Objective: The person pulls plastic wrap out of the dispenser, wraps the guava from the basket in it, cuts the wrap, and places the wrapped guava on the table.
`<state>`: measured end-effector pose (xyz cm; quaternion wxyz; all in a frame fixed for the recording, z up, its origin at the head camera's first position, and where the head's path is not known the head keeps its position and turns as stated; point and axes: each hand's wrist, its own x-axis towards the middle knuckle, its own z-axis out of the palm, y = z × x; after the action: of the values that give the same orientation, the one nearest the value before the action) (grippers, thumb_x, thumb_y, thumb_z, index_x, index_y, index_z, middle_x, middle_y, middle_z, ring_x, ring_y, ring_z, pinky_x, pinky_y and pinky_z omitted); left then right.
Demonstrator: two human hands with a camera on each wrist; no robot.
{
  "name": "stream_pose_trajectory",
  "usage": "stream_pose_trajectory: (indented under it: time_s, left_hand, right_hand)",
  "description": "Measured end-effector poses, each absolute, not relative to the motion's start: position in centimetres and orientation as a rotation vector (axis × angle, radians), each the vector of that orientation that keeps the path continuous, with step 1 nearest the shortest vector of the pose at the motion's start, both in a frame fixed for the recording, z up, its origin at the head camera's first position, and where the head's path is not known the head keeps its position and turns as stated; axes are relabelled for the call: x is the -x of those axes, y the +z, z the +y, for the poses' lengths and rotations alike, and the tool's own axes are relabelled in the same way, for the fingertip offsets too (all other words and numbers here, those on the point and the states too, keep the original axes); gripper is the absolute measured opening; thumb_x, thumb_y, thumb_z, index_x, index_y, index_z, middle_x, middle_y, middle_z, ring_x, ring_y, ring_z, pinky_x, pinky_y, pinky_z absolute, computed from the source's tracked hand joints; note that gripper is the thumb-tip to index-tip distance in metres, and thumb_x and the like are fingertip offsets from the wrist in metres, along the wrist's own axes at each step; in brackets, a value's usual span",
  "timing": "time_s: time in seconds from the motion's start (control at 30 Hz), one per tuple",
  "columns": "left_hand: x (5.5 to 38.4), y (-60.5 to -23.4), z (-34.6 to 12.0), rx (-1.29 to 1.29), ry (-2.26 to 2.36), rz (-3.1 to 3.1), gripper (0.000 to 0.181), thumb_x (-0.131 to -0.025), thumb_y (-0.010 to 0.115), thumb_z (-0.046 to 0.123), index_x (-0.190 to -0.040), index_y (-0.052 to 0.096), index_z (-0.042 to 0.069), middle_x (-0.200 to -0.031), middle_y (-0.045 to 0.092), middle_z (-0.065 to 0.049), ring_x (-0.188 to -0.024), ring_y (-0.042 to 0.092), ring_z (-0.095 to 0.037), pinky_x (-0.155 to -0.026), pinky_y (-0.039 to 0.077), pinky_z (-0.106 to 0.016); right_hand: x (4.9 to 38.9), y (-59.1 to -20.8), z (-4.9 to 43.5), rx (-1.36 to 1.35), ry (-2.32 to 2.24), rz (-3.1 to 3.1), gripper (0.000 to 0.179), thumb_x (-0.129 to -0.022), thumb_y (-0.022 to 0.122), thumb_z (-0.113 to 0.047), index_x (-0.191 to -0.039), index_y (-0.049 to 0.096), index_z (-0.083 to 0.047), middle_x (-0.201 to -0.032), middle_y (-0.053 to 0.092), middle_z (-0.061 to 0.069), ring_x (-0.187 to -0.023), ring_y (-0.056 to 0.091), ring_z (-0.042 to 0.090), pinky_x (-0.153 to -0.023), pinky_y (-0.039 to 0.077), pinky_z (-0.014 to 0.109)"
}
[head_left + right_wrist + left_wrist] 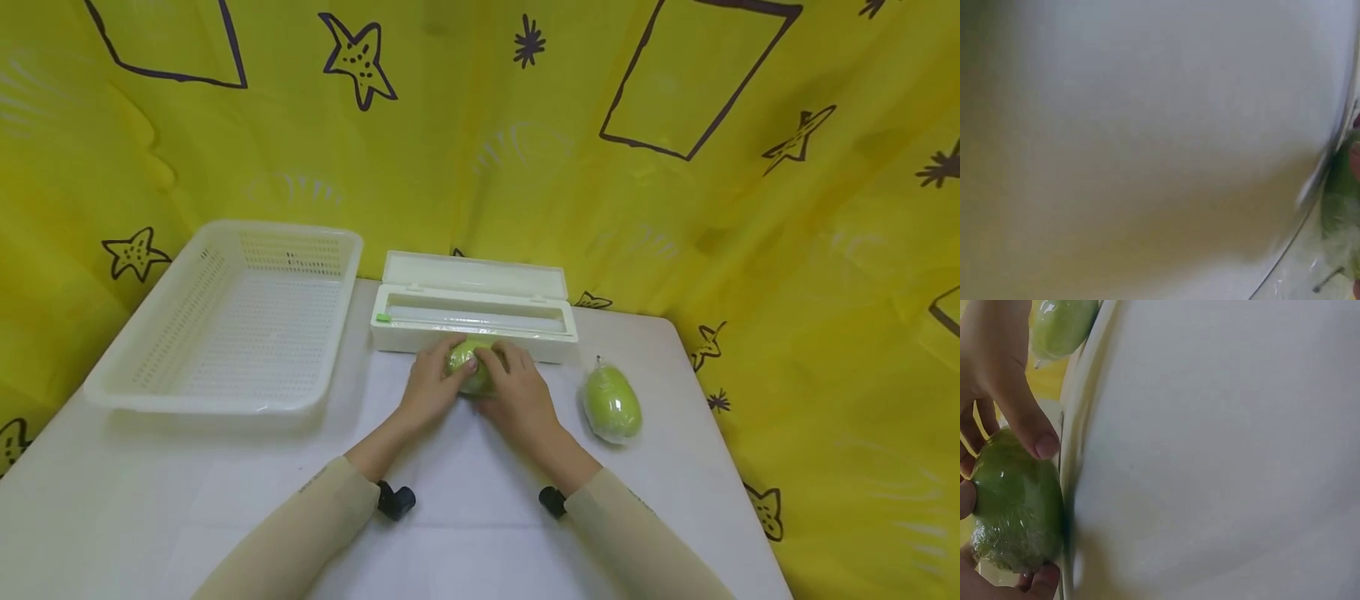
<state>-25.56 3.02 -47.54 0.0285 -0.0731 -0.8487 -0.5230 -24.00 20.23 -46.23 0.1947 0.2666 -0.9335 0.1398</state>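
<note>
A green oval fruit (pixel 478 385) wrapped in clear plastic film lies between both hands, at the middle of the table. My left hand (pixel 427 387) grips one side of it, the thumb lying across the top. On the opposite side, my right hand (pixel 525 402) holds it with bent fingers. Creased, shiny film covers the fruit (pixel 1019 494) in the left wrist view, where the hands grasp it at both ends. Only a slice of the fruit (pixel 1338 203) shows at the right edge of the right wrist view, with a stem (pixel 1329 280) below.
Behind the hands stands a white film dispenser box (pixel 472 340), lid raised, a roll (pixel 476 319) inside. A second wrapped green fruit (pixel 612 404) lies to the right. At left sits a white plastic basket (pixel 97 387). A yellow patterned curtain (pixel 450 167) hangs behind the table (pixel 465 550).
</note>
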Motion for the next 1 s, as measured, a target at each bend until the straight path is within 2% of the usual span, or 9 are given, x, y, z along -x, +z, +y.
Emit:
stream_pose_trajectory:
  time_s: [0.1,0.2,0.3,0.43,0.53,0.7,0.8,1.0]
  left_hand:
    - [25.9,-47.3,2.9,0.241,-1.633,-2.598,0.048,-0.096,0.066,0.033,-0.138,0.057,0.013,-0.131,0.063,-0.013,-0.119,0.057,-0.033,-0.099,0.045,-0.052]
    - [26.0,-47.2,2.8,0.218,-1.650,-2.628,0.048,-0.096,0.065,0.037,-0.139,0.056,0.016,-0.132,0.063,-0.012,-0.120,0.057,-0.032,-0.099,0.045,-0.052]
    - [26.2,-47.1,2.7,0.159,-1.668,-2.635,0.053,-0.096,0.064,0.043,-0.140,0.050,0.018,-0.130,0.063,-0.015,-0.116,0.060,-0.032,-0.095,0.048,-0.050]
    - [26.3,-47.0,2.2,0.076,-1.679,-2.614,0.053,-0.094,0.064,0.048,-0.133,0.049,0.015,-0.120,0.067,-0.017,-0.106,0.064,-0.031,-0.087,0.050,-0.047]
    - [26.3,-47.0,1.9,0.058,-1.672,-2.609,0.047,-0.093,0.066,0.048,-0.124,0.055,0.014,-0.116,0.068,-0.013,-0.104,0.064,-0.028,-0.085,0.051,-0.044]
    - [26.5,-47.1,1.8,0.124,-1.592,-2.604,0.039,-0.095,0.066,0.043,-0.118,0.063,0.012,-0.119,0.067,-0.007,-0.108,0.063,-0.026,-0.088,0.052,-0.044]
    - [26.3,-47.0,1.8,0.163,-1.502,-2.639,0.043,-0.094,0.067,0.044,-0.121,0.063,0.011,-0.117,0.066,-0.007,-0.105,0.063,-0.025,-0.087,0.052,-0.044]
    - [25.6,-47.3,1.8,0.284,-1.311,-2.713,0.062,-0.085,0.076,0.046,-0.135,0.054,0.015,-0.115,0.068,-0.009,-0.100,0.064,-0.027,-0.084,0.052,-0.044]
  right_hand:
    - [24.7,-46.1,19.8,-0.765,0.295,-2.556,0.079,-0.061,0.096,-0.030,-0.127,0.057,-0.011,-0.121,0.056,0.010,-0.109,0.055,0.031,-0.087,0.054,0.042]
    - [25.2,-45.9,19.9,-0.789,0.242,-2.538,0.078,-0.061,0.095,-0.035,-0.125,0.059,-0.010,-0.119,0.058,0.009,-0.108,0.057,0.030,-0.088,0.055,0.039]
    - [25.4,-45.3,19.9,-0.806,0.217,-2.564,0.079,-0.063,0.095,-0.035,-0.129,0.059,-0.009,-0.122,0.060,0.011,-0.112,0.057,0.032,-0.090,0.055,0.041]
    - [25.7,-44.4,19.8,-0.822,0.202,-2.637,0.078,-0.070,0.091,-0.035,-0.134,0.056,-0.007,-0.128,0.062,0.014,-0.117,0.057,0.035,-0.095,0.053,0.045]
    - [26.0,-44.1,19.9,-0.828,0.229,-2.726,0.078,-0.075,0.087,-0.038,-0.138,0.054,-0.007,-0.132,0.061,0.014,-0.120,0.057,0.036,-0.100,0.050,0.046]
    - [27.0,-44.1,20.5,-0.843,0.306,-2.864,0.078,-0.080,0.082,-0.042,-0.142,0.051,-0.008,-0.135,0.062,0.012,-0.124,0.055,0.035,-0.106,0.044,0.046]
    - [27.8,-44.0,20.7,-0.890,0.375,-2.894,0.074,-0.080,0.082,-0.043,-0.140,0.053,-0.010,-0.130,0.066,0.009,-0.117,0.060,0.031,-0.103,0.046,0.046]
    - [28.3,-43.7,21.0,-0.873,0.551,-2.933,0.069,-0.078,0.082,-0.047,-0.134,0.059,-0.015,-0.116,0.070,0.007,-0.098,0.064,0.025,-0.085,0.051,0.043]
